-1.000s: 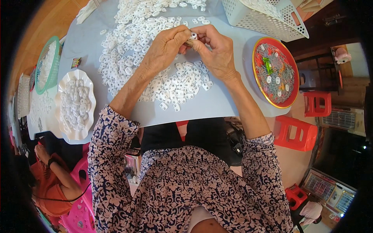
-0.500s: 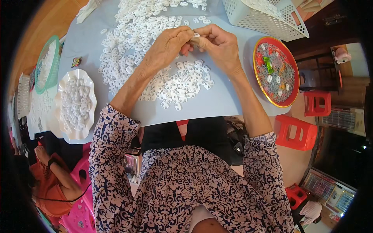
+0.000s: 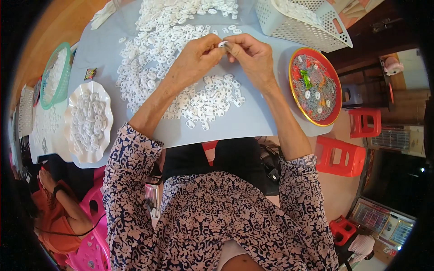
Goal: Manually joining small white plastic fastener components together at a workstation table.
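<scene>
Both hands meet above the middle of the pale blue table (image 3: 253,126), fingertips pressed together around one small white plastic piece (image 3: 223,44). The left hand (image 3: 196,56) pinches it from the left with thumb and forefinger closed tight on it; the right hand (image 3: 251,56) grips the same piece from the right, fingers curled in just as narrowly. The piece sits between the two sets of fingertips, lifted off the table, and its exact shape is too small to tell.

Below and around the hands lies a wide scatter of white pieces (image 3: 181,54) — thick on the far side and to the left, thinning into a loose patch near the table's near edge, under the wrists. To the right stands a round red tray with a gold rim (image 3: 332,119), holding a few white pieces and something green. On the far right rests a white perforated basket (image 3: 312,31), tilted. To the left, a white scalloped dish (image 3: 74,97) is filled with more white pieces, and beyond it a green-rimmed basket (image 3: 45,79) holds others. Red plastic stools (image 3: 343,156) stand on the floor to the right — a pink chair (image 3: 92,207) at the near left, beside another person in orange (image 3: 54,217).
</scene>
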`<state>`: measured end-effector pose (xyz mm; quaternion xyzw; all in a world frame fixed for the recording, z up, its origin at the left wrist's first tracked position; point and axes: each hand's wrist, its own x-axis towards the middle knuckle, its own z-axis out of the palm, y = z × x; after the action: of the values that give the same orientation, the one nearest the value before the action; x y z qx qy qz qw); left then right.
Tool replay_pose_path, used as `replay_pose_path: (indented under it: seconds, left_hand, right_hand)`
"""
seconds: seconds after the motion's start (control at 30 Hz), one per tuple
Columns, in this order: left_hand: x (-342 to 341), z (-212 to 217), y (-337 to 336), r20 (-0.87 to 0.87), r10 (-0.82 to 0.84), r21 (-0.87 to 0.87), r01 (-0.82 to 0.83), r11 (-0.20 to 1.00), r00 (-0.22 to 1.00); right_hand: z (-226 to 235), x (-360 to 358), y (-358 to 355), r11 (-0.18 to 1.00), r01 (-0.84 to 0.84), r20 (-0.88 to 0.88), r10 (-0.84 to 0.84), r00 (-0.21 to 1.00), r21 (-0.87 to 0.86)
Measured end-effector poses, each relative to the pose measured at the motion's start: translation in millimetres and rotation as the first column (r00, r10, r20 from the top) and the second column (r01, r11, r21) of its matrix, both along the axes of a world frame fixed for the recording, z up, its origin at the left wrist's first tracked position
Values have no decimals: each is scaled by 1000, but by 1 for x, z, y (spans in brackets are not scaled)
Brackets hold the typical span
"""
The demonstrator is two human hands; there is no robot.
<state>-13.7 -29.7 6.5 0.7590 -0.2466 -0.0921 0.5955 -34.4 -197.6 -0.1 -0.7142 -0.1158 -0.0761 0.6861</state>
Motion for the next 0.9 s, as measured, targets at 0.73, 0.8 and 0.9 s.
replay_pose_path:
  seconds: [0.73,0.8,0.9]
  left_hand:
    - [7,-6,14,-120,92,-343,-129,930,988]
    - [5,-2,8,-107,132,-313,-159,936,985]
    - [3,-4,6,-96,131,-312,-155,938,987]
  right_hand:
    - [36,36,-34,505,194,280,100,955,-841]
    - [25,41,-34,391,108,154,90,984,-914]
    - [18,48,-35,442,80,130,83,988,-893]
